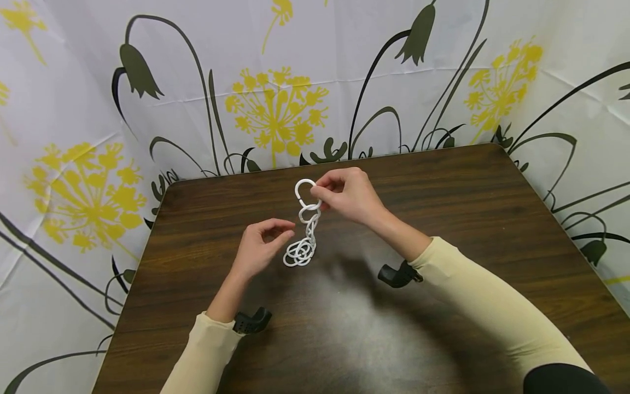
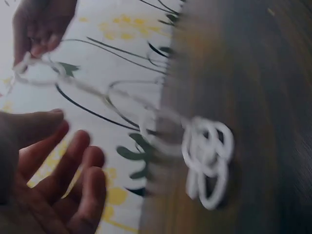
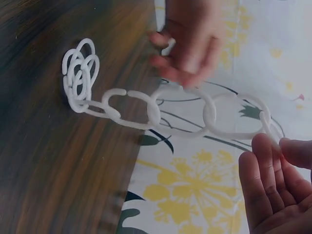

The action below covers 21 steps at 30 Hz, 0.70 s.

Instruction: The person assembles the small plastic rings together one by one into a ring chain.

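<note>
A white chain of large plastic-looking links (image 1: 311, 230) hangs from my right hand (image 1: 351, 194), which pinches its top link between thumb and fingers. Lower links lie heaped on the wooden table, seen as a pile (image 3: 80, 73) in the right wrist view and as a blurred cluster (image 2: 207, 156) in the left wrist view. Several links (image 3: 180, 112) stretch between the heap and my right fingertips. My left hand (image 1: 261, 246) is just left of the hanging chain, thumb and fingers apart and relaxed, holding nothing. Small gaps show in some links.
The dark wooden table (image 1: 206, 219) ends at the back against a white cloth (image 1: 315, 49) printed with yellow and green flowers. Black wrist devices sit under both forearms, one at the left wrist (image 1: 253, 320) and one at the right (image 1: 398, 274).
</note>
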Tool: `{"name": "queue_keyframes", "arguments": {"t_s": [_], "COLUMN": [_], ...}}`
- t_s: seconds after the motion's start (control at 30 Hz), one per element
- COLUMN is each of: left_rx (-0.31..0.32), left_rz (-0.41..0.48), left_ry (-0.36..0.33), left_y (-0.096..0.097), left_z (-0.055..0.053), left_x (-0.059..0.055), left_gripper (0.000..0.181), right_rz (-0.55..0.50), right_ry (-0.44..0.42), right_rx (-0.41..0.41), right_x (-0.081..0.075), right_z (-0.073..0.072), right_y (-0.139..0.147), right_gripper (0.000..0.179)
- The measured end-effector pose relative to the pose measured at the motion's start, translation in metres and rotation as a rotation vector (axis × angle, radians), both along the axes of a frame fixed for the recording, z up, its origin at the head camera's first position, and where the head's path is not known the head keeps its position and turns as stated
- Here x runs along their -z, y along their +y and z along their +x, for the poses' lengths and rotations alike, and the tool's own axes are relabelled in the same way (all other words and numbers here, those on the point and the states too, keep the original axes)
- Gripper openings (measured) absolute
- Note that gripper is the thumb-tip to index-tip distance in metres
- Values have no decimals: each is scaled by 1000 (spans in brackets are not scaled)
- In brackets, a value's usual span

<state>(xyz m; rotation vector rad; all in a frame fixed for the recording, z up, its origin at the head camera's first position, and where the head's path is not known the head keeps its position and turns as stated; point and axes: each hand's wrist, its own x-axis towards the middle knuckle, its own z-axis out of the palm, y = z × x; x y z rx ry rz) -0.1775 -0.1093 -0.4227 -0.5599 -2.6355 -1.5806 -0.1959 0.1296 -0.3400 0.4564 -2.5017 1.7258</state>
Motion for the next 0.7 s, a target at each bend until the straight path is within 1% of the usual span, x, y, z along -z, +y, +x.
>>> {"name": "queue_keyframes", "arguments": {"t_s": [0.07, 0.17, 0.23, 0.27, 0.37, 0.47, 0.7], "left_rx": [-2, -16, -25, -24, -5, 16, 21], "left_rz": [-154, -365, -464, -503, -582, -616, -665], "left_ry": [32, 55, 41, 23, -39, -81, -95], "left_y": [-4, -8, -10, -11, -13, -15, -24], "left_z": [1, 3, 5, 6, 6, 6, 7], "left_x": [8, 18, 23, 24, 28, 32, 37], "left_gripper": [10, 5, 4, 5, 4, 6, 9], "right_rz": [-10, -28, -32, -33, -27, -27, -36], "right_ry": [-6, -20, -25, -28, -23, -25, -80], "right_rx": [5, 10, 14, 15, 21, 26, 52], "right_x": [1, 3, 4, 5, 8, 11, 17], "right_z": [-1, -1, -2, -2, -1, -1, -1], "right_y": [3, 7, 10, 12, 17, 23, 41], "right_gripper": [9, 9, 10, 10, 11, 12, 14]}}
